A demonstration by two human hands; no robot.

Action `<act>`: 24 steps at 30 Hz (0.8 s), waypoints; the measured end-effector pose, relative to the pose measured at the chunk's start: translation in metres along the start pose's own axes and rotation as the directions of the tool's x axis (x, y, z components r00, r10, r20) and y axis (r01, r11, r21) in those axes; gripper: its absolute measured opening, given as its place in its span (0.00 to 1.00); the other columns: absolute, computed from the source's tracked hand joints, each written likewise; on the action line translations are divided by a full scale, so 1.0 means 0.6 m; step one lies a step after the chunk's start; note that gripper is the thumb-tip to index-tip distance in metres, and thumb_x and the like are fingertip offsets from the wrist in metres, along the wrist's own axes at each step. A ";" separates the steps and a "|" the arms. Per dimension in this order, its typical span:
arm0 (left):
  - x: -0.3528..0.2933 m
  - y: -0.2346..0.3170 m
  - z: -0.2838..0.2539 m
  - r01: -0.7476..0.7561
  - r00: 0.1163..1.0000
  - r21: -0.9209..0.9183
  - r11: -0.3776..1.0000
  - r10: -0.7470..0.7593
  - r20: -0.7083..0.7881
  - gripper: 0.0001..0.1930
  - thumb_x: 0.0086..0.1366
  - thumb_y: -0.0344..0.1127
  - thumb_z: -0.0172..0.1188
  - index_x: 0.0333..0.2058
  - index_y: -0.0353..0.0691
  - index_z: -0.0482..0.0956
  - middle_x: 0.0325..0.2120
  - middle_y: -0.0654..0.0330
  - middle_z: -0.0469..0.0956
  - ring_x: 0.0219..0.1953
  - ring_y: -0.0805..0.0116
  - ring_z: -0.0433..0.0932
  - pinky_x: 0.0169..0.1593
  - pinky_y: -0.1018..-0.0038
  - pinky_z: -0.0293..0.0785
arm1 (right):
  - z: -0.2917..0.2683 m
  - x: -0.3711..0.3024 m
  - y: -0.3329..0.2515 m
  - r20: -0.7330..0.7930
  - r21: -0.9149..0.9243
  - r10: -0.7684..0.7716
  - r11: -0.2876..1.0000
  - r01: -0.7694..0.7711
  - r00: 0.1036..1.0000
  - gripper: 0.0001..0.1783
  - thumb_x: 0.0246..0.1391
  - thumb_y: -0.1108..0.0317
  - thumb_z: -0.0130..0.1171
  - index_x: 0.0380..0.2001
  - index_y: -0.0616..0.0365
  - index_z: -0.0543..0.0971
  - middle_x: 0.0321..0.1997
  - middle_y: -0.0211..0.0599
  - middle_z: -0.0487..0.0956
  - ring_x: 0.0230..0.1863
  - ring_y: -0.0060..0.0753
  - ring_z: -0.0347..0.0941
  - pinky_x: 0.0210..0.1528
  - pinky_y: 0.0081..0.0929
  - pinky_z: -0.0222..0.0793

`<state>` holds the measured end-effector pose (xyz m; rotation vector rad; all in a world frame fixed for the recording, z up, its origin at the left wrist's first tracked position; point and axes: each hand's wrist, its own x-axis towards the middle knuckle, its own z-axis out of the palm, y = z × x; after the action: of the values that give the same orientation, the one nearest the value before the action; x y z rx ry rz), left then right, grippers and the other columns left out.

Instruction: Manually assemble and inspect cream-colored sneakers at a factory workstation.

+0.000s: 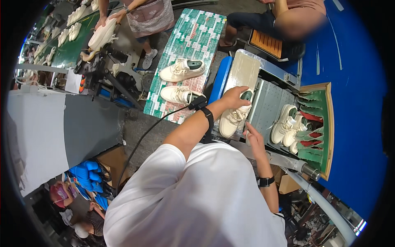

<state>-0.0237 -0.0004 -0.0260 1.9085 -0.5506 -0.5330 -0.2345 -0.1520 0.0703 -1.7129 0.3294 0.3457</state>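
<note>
Left hand (236,97) is clamped on the heel of a cream lace-up shoe with a dark green insole (230,123), toe toward the body. Right hand (256,142) is just beside the shoe's right side, fingers bent; whether they grip anything I cannot tell. Largest around them is a smooth blue panel (358,107) at the right. Next comes a long bench wrapped in green-and-white printed tape (195,35), its green and red print too small to read, with two cream lace-up shoes (181,71) lying apart on it. Right of the held shoe, a grey perforated metal bed (269,101) reaches a wooden-framed opening (329,127) hung with ragged green strips (309,153); several cream shoes (281,127) stand at its mouth.
</note>
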 end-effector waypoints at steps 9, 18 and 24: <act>-0.053 -0.114 -0.083 0.312 0.921 -0.736 0.601 -0.382 0.078 0.42 0.68 0.38 0.72 0.74 0.35 0.60 0.62 0.49 0.77 0.58 0.63 0.81 0.59 0.67 0.79 | -0.019 0.057 0.070 -0.148 -0.326 0.139 0.928 -0.181 0.979 0.35 0.67 0.55 0.49 0.68 0.71 0.73 0.51 0.41 0.85 0.55 0.31 0.79 0.60 0.26 0.70; -0.071 0.012 -0.065 0.321 0.835 -0.758 0.567 -0.548 -0.056 0.35 0.53 0.30 0.81 0.58 0.35 0.73 0.52 0.55 0.81 0.54 0.66 0.81 0.58 0.67 0.78 | 0.007 0.056 0.105 0.026 -0.244 0.235 0.944 -0.222 0.972 0.35 0.66 0.56 0.53 0.69 0.70 0.73 0.42 0.35 0.84 0.46 0.26 0.77 0.55 0.24 0.70; 0.025 0.043 -0.234 -0.232 0.848 0.211 0.950 0.303 -0.435 0.37 0.46 0.32 0.79 0.58 0.42 0.75 0.47 0.48 0.82 0.53 0.43 0.80 0.57 0.55 0.77 | -0.021 -0.002 0.149 -0.152 0.083 0.387 0.922 -0.378 0.910 0.33 0.66 0.56 0.53 0.67 0.70 0.75 0.40 0.35 0.82 0.43 0.28 0.77 0.49 0.26 0.73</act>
<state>0.0674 0.0822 0.0479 1.9683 -0.5379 0.1581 -0.2711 -0.1792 -0.0074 -1.6243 0.7974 0.4770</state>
